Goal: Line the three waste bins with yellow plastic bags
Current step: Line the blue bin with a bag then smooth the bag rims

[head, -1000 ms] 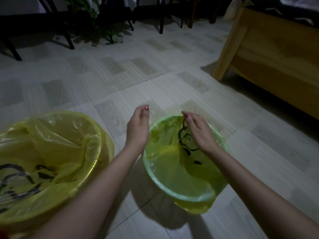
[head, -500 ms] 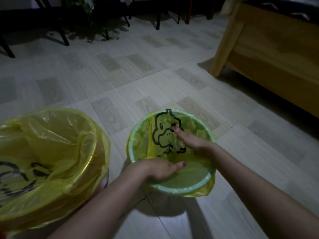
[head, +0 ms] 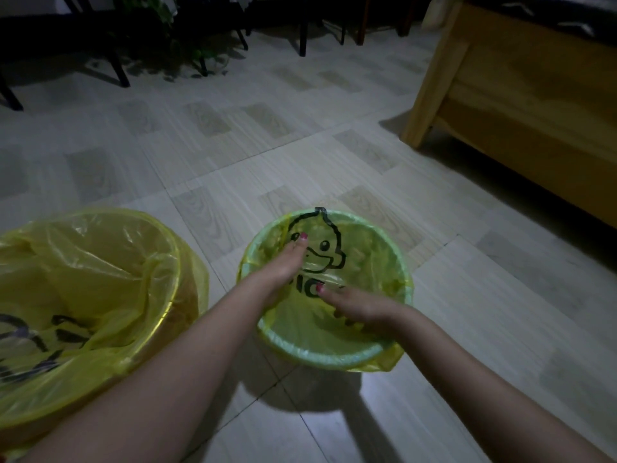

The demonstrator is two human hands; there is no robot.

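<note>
A small green waste bin [head: 399, 255] stands on the floor in front of me, lined with a yellow plastic bag [head: 364, 262] printed with a black duck. The bag's edge is folded over the rim. Both my hands are inside this bin. My left hand [head: 283, 265] lies flat with fingers stretched against the far-left wall of the bag. My right hand [head: 354, 305] presses flat on the bag near the bin's front, fingers pointing left. A larger bin [head: 173, 309] at the left carries its own yellow bag [head: 83, 272], draped over its rim.
A wooden bed frame [head: 521, 95] fills the right side, its leg close to the small bin. Dark chair legs [head: 113, 61] and a potted plant [head: 173, 31] stand at the back. Pale tiled floor [head: 233, 145] spreads between them.
Both hands went from the bin's rim down into the bag. Since half a second ago the left hand slid to the far-left wall and the right hand moved to the front.
</note>
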